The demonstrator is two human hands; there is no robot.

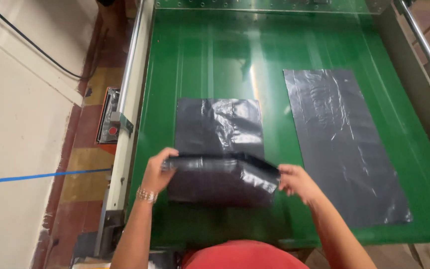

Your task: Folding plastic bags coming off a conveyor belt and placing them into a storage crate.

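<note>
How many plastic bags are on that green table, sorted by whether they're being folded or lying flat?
Being folded, held by the left hand and right hand: 1, the near bag
Lying flat, untouched: 1, the far bag
Total: 2 dark bags on the green table

2 black plastic bags [220, 149] [342, 144], 1 green table [200, 65], 2 hands [158, 172] [297, 182].
</note>
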